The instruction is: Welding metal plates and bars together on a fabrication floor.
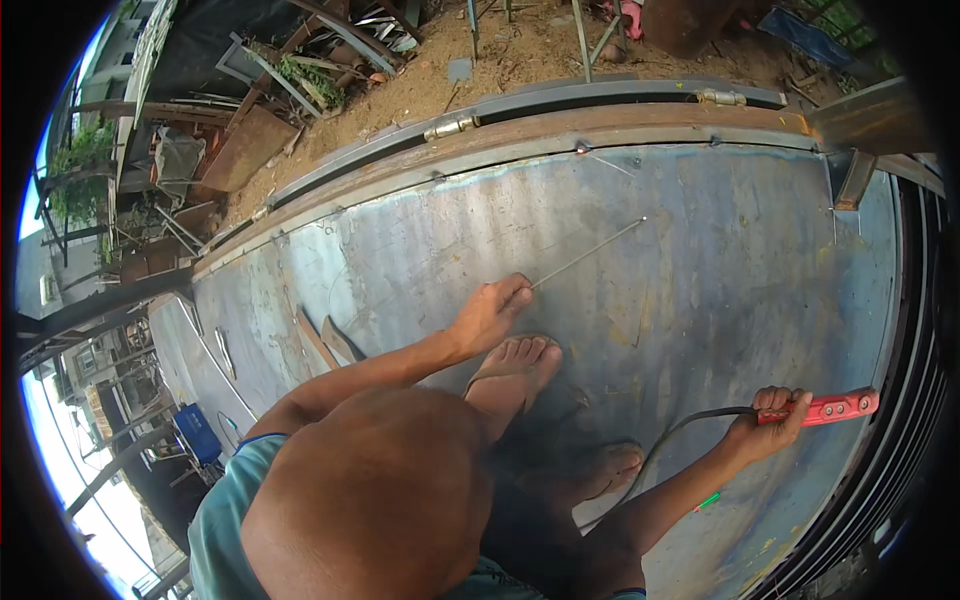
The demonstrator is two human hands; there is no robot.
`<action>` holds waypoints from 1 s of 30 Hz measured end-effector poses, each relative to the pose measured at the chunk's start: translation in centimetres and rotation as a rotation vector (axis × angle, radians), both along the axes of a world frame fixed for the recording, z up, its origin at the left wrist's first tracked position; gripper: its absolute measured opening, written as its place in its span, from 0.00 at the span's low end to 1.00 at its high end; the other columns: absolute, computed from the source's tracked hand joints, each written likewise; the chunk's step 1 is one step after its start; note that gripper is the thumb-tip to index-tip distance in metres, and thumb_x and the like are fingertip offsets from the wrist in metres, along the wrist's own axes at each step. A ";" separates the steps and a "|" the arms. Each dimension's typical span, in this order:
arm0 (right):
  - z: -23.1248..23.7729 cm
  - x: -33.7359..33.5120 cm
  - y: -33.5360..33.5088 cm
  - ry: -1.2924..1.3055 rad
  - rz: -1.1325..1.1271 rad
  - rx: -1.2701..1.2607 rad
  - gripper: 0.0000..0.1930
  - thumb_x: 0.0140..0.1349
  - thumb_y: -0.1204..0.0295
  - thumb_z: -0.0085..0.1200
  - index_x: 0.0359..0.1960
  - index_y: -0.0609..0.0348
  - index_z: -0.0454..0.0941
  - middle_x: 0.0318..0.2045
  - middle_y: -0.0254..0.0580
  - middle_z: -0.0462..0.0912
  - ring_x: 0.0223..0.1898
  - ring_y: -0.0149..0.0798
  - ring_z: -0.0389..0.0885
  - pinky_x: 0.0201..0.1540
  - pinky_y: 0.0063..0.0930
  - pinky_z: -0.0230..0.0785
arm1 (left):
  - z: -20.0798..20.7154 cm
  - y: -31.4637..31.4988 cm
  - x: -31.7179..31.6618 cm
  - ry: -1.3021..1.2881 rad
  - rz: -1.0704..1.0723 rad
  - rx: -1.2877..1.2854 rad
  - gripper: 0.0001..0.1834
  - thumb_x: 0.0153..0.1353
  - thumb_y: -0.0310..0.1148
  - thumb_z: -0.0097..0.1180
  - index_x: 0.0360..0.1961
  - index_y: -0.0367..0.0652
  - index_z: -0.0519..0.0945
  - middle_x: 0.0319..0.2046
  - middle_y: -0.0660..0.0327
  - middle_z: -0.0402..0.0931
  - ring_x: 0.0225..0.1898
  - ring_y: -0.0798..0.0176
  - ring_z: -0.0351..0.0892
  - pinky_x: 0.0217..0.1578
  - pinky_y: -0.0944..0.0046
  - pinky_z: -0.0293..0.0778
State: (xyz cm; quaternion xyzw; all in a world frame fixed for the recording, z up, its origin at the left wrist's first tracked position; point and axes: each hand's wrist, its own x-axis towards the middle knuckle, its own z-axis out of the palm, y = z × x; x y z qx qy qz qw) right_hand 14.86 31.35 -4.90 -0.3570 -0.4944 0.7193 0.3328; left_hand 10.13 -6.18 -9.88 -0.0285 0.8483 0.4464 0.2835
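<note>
In my left hand (497, 306), closed in a pinch, is a thin welding rod (590, 250). The rod points up and right over the grey metal sheet (440, 235), with a small bright spot at its far tip. My right hand (780, 415) is wrapped round a red electrode holder (845, 406) near the sheet's right edge. A dark cable (672, 432) runs from the holder back toward my right foot (610, 470). No rod shows in the holder. Beside my left hand is my left foot (520, 365) in a sandal; a bent knee (360, 490) hides the lower left.
A hinged metal frame (560, 125) borders the sheet's far side. Left of me lie a flat brown strip (316, 340), a dark curved tool (342, 340) and pliers (224, 352). A blue box (197, 432) stands beyond. A small green object (707, 502) lies by my right forearm.
</note>
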 end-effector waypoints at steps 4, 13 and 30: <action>1.8 0.9 3.6 -0.096 0.133 -0.016 0.14 0.64 0.63 0.56 0.25 0.54 0.66 0.14 0.26 0.56 0.14 0.24 0.53 0.17 0.21 0.45 | -1.9 0.5 0.7 -0.029 0.020 0.036 0.13 0.69 0.40 0.44 0.40 0.41 0.73 0.23 0.46 0.74 0.28 0.42 0.74 0.32 0.50 0.69; 12.4 8.5 9.5 -0.714 0.435 0.328 0.11 0.55 0.76 0.57 0.19 0.56 0.66 0.10 0.32 0.68 0.10 0.27 0.64 0.14 0.23 0.54 | -3.4 3.1 3.8 -0.216 0.065 0.339 0.11 0.68 0.35 0.46 0.35 0.39 0.75 0.18 0.55 0.73 0.21 0.60 0.72 0.25 0.59 0.69; 3.2 17.8 -1.7 -0.484 0.006 -0.065 0.09 0.53 0.78 0.57 0.21 0.61 0.67 0.14 0.34 0.71 0.11 0.29 0.69 0.14 0.24 0.60 | -4.1 5.3 7.2 0.324 -0.585 -0.146 0.10 0.61 0.38 0.54 0.39 0.46 0.76 0.30 0.52 0.80 0.33 0.42 0.78 0.35 0.42 0.71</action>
